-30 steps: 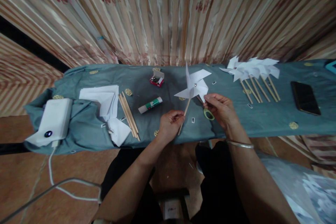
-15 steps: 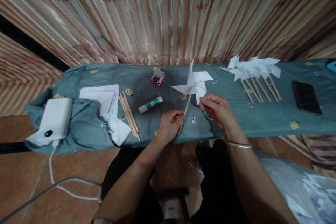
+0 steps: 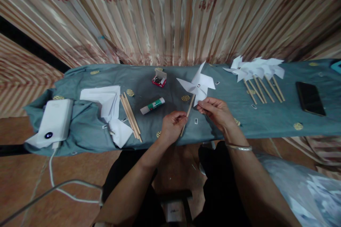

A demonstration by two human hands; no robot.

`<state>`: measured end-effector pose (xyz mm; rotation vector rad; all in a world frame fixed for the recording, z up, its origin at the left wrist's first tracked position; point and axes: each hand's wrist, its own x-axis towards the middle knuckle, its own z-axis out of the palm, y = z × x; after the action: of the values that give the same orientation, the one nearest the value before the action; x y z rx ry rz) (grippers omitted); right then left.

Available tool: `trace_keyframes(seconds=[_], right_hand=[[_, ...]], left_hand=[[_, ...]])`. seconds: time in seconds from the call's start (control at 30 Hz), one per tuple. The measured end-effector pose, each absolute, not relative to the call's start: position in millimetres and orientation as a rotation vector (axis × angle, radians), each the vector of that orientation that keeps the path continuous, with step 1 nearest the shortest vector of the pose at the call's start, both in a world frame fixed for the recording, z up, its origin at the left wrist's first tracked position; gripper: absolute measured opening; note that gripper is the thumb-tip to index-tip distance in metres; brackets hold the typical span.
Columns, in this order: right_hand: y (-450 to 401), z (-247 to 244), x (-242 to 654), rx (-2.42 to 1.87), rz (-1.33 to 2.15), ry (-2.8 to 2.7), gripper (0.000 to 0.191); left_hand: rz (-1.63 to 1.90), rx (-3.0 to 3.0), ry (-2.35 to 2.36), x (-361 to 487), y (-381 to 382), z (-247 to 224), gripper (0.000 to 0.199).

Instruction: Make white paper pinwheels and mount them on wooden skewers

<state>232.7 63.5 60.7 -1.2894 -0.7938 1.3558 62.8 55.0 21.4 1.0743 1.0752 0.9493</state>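
A white paper pinwheel (image 3: pixel 198 84) with a shiny pin at its centre is held over the cloth-covered table. My left hand (image 3: pixel 173 125) is closed around its wooden stick (image 3: pixel 190 106). With thumb and fingertips, my right hand (image 3: pixel 215 110) pinches the tip of the pinwheel's lowest blade. To the left of my hands lie a green and white glue stick (image 3: pixel 152 106) and several loose wooden sticks (image 3: pixel 130 116). Behind the glue stick stands a small open red box (image 3: pixel 159 79) with dark metal pins inside.
Several pinwheels (image 3: pixel 257 70) lie overlapping at the right, beside a black phone (image 3: pixel 310 98). White paper sheets (image 3: pixel 113 95) and a folded paper piece (image 3: pixel 121 133) rest at the left. A white power bank (image 3: pixel 56 118) with a cable (image 3: pixel 52 170) sits at the left end. A curtain (image 3: pixel 160 17) hangs behind.
The pinwheel's blades have turned clockwise a little. My right hand has moved slightly left with the lower blade, while my left hand has stayed on the stick.
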Motion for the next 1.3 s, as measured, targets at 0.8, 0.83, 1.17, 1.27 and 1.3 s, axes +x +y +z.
trace_keyframes(seconds=[0.8,0.83,1.17,1.27,1.3], right_hand=[[61.9,60.5,224.9,-1.338,1.370,-0.815,0.037],[61.9,60.2,225.0,-1.339,1.370,-0.817,0.037],[61.9,57.0,226.5,-1.351,1.360,-0.855,0.037],[61.2,56.7,228.6,-1.358,1.331,-0.878,0.038],[60.9,56.7,229.7,-1.361,1.317,-0.885,0.038]], left_hand=[[0.926,1.072,1.067,64.9,53.3,23.5,0.010],[0.929,1.071,1.068,64.9,53.5,23.3,0.009],[0.940,1.099,1.083,63.6,53.8,19.7,0.009],[0.938,1.096,1.087,63.3,54.2,20.2,0.008],[0.935,1.094,1.086,63.2,54.4,20.4,0.008]])
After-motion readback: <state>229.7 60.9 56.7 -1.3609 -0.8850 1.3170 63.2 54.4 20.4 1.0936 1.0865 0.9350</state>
